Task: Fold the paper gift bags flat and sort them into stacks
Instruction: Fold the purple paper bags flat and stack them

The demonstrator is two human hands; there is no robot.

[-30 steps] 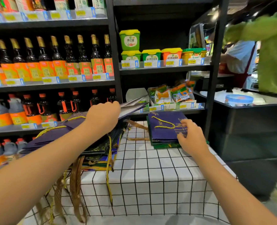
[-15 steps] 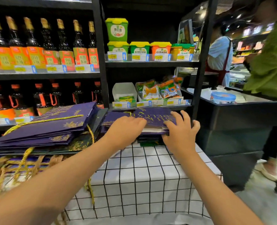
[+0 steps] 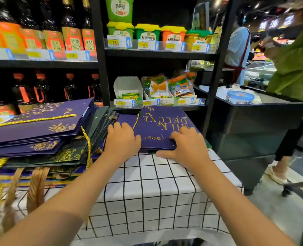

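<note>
The left hand lies on the near left corner of the top purple bag, its fingers bent down over the edge; whether that grip closes round the paper or only presses on it cannot be told from this angle. The right hand rests flat on the near right corner, fingers straight and spread on the bag's face, thumb stretched out along the stack's front edge, so its grip is open and holds nothing. Between them the bag lies flat, gold lettering up and facing away, with a gold cord handle trailing off its left side.

That bag tops the small stack at the back right of the tabletop (a white cloth with a black grid). A green edge shows under the purple layers, so the stack seems to hold more than 1 colour, though how many bags it has is hidden.

Just left sits the big pile: purple bags above, dark green ones beneath, cords and brown handles hanging over the front. These look flattened already but lie fanned and mixed.

As a judgement, the work is early to midway: 1 tidy stack started, the top bag being squared up, and most of the big pile not yet sorted.
</note>
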